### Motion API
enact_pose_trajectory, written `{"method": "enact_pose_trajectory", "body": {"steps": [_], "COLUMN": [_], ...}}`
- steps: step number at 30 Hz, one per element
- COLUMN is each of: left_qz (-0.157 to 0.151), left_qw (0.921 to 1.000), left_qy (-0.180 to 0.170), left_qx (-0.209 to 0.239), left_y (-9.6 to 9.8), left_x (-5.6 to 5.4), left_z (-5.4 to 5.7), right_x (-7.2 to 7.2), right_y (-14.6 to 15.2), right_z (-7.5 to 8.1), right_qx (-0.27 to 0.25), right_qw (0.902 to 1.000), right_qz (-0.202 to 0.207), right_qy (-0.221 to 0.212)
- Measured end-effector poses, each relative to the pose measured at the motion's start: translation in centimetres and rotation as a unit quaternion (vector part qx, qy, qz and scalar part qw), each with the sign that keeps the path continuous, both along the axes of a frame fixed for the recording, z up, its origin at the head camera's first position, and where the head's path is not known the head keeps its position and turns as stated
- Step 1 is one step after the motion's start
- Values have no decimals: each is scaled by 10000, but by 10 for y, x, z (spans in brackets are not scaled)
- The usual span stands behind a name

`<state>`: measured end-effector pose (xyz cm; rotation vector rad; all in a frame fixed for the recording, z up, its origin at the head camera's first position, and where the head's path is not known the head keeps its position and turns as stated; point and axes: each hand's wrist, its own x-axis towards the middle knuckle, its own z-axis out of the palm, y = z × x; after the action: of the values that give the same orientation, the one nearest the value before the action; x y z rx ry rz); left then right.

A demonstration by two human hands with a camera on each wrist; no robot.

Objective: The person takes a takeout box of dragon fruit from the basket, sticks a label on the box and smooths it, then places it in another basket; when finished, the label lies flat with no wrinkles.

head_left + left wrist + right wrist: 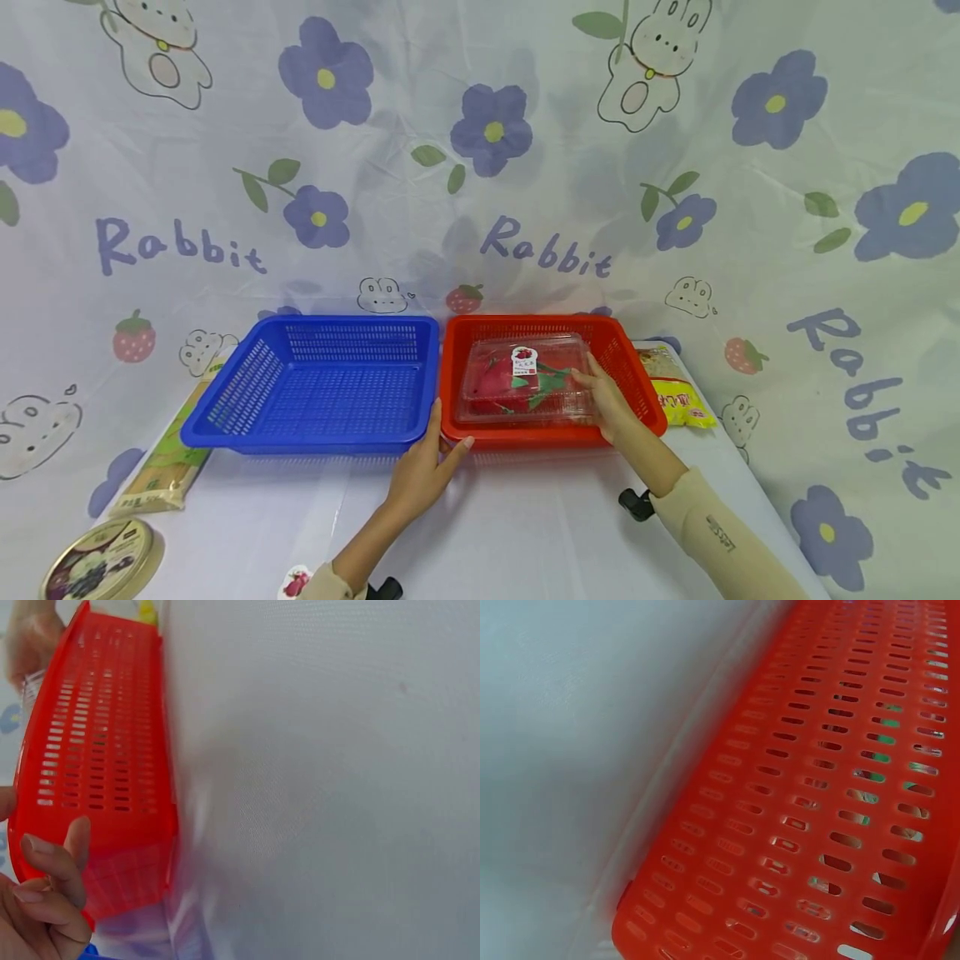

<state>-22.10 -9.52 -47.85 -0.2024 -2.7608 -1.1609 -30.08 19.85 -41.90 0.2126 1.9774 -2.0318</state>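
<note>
A clear plastic box (pixel 487 400) with red and green dragon fruit (pixel 498 379) and a white label lies within the red basket (pixel 555 435). My right hand (pixel 603 400) grips the box at its right end, thumb on the lid; the other fingers are mostly hidden. At the front left corner of that basket, my left hand (pixel 423 471) holds the rim. In the left wrist view, the fingers (pixel 56 874) curl against the outside of its wall. Through the slots of the red basket (pixel 780 817), bits of green show in the right wrist view.
Left of the red basket stands a blue basket (pixel 352 400) with nothing in it. A long packet (pixel 168 454) and a round tin (pixel 101 562) lie at the left edge. Behind the right hand is a yellow bag (pixel 675 400). A patterned cloth hangs at the back.
</note>
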Motion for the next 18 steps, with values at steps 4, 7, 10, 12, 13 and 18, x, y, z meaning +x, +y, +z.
{"method": "enact_pose_trajectory", "body": {"steps": [4,7,10,12,13,18], "left_qz": [3,12,-2,-13,-18,-24], "left_qw": [10000,10000,10000,10000,10000,10000], "left_qy": [5,4,-15,-20,-19,2], "left_qx": [-33,-61,-72,-74,-70,-59], "left_y": [0,0,0,0,0,0], "left_x": [0,-1,0,0,0,0], "left_z": [0,0,1,1,1,0], "right_x": [-2,-3,-4,-4,-4,-4], "right_y": [1,2,2,3,3,4], "right_z": [-2,-3,-3,-3,-3,-2], "right_qx": [0,22,74,111,122,177], "right_qw": [10000,10000,9999,9998,9997,9994], "right_qz": [57,48,54,62,98,185], "right_qy": [14,-26,-95,-154,-168,-216]}}
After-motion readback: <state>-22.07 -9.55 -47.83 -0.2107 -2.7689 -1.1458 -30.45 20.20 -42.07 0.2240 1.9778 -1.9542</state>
